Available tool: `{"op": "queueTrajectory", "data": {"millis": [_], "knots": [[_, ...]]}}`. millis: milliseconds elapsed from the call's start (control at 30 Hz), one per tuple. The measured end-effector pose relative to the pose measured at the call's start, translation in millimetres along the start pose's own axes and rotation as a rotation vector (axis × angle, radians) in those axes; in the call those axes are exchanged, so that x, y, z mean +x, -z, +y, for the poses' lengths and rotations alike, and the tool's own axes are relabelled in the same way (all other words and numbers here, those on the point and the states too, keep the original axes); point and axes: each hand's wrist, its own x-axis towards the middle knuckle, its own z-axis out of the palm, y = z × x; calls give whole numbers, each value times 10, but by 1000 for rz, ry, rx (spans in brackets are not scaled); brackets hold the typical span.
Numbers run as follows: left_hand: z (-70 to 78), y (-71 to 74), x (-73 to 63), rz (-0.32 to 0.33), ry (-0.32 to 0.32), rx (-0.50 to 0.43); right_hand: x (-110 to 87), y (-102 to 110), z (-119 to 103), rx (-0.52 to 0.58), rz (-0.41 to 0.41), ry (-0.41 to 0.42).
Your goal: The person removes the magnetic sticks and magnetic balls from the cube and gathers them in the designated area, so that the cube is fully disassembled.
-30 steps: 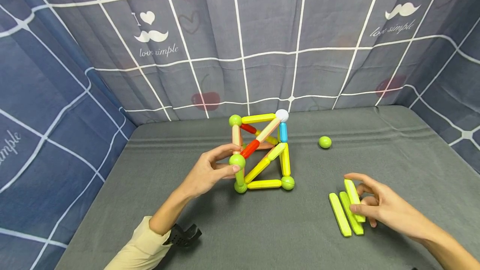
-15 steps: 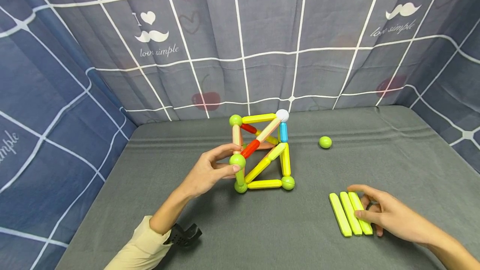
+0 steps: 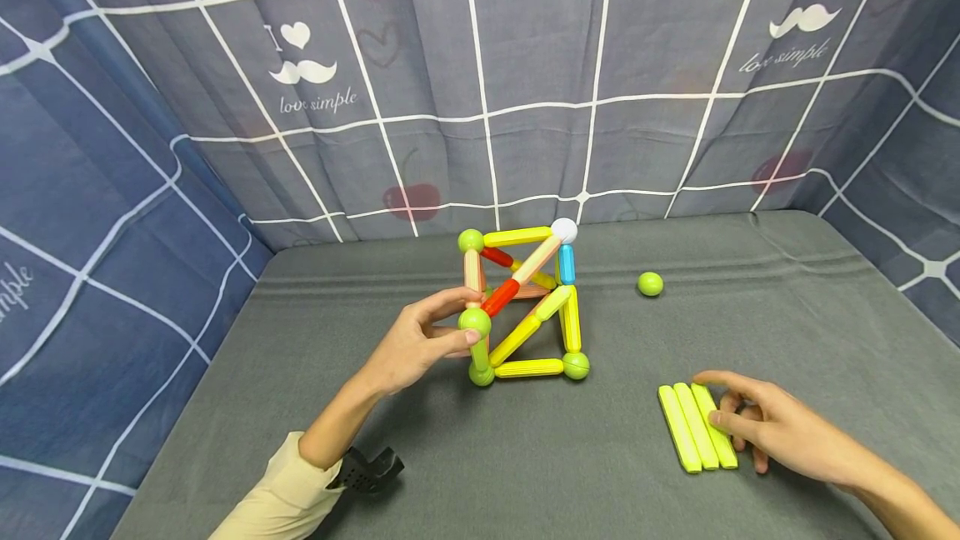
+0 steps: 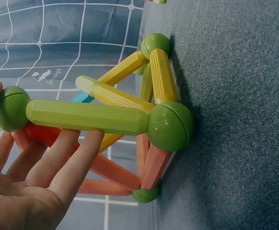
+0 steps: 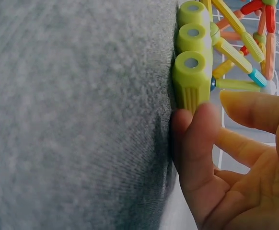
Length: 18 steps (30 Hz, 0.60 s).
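A magnetic stick-and-ball frame (image 3: 528, 368) stands on the grey surface. My left hand (image 3: 408, 346) pinches the green ball (image 4: 12, 109) at its upper near-left corner, thumb on one side and fingers behind. A green stick (image 4: 87, 116) runs down from that ball to another green ball (image 4: 170, 126) on the surface. To the right, three yellow-green magnetic sticks (image 3: 678, 429) lie flat, side by side and touching. My right hand (image 3: 776, 427) is at the rightmost stick (image 5: 191, 81), its fingertips against that stick's side and the thumb raised above in the right wrist view.
A loose green ball (image 3: 650, 284) lies right of the frame, toward the back. Grey-blue printed cloth (image 3: 525, 65) hangs behind the surface and along both sides. A black wrist mount (image 3: 369, 471) sits on the left forearm.
My right hand lowered the last stick beside the other two, then pushed the sticks leftward until they touch. My left hand and the frame have stayed still.
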Motion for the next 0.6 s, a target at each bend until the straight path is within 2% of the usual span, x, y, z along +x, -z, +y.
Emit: {"op": "queueTrajectory", "data": {"millis": [167, 300, 433, 600], "knots": [[0, 1, 8, 1, 3, 5, 43, -5, -36, -94, 62, 8], [4, 2, 9, 2, 0, 9, 164, -2, -197, -138, 126, -27], [1, 6, 2, 6, -2, 12, 383, -37, -476, -67, 140, -47], [-2, 2, 2, 4, -6, 10, 763, -181, -788, 54, 121, 17]]}}
